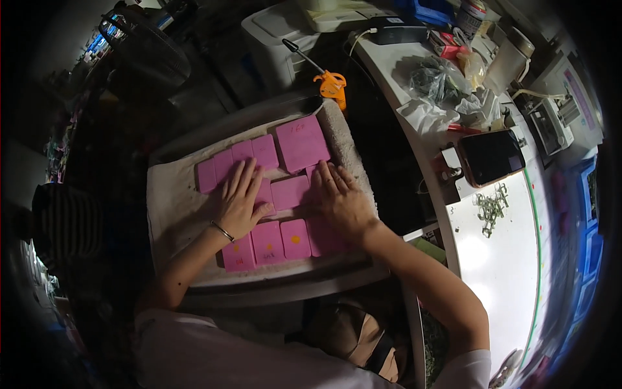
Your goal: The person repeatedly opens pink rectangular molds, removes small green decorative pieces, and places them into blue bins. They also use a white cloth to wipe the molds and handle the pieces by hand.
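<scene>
Flat pink slabs lie in rows on a white cloth (181,249) spread over a low tray-like surface. My left hand (240,201), with a bracelet at its wrist, rests with fingers stretched out on a pink slab (264,194) in the middle row. My right hand (345,202) lies flat over the slabs at the right end of that row, fingers extended and covering part of them. Between the hands a pink slab (289,192) shows. The largest pink slab (302,144), with a handwritten mark, sits at the far right. Several smaller slabs, some with yellow dots, form the near row (269,244).
A rolled pale edge (342,139) borders the cloth on the right, with an orange tool (332,85) at its far end. The white bench (486,259) to the right carries a phone (492,157), small metallic pieces (494,209) and plastic bags (440,81).
</scene>
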